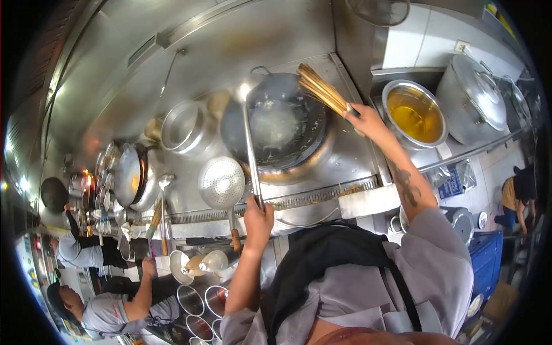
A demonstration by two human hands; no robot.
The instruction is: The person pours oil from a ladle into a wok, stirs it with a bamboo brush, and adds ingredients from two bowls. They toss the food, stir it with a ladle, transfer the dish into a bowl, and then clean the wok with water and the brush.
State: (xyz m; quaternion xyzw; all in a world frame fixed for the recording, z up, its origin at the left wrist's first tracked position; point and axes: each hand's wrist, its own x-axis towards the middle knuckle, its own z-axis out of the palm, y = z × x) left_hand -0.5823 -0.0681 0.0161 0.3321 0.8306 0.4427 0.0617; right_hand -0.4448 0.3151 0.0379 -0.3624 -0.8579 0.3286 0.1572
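Observation:
My left hand (259,223) is closed around the long metal handle of a ladle (249,138), whose bowl is raised over the wok's left rim. In my right hand (365,119) is a bamboo wok brush (322,89), its bristles pointing up and left at the wok's right rim. The dark wok (313,129) sits on the burner between both hands, with steam or cloudy liquid in its middle. Left of the ladle handle lies a perforated skimmer (221,183) with a wooden handle, close to my left hand.
A metal pot (183,129) stands left of the wok. At right are a pot of yellow oil (417,115) and a large lidded pot (472,95). A white cloth (369,204) lies on the stove's front edge. Co-workers (112,310) stand at left; another person (517,195) is far right.

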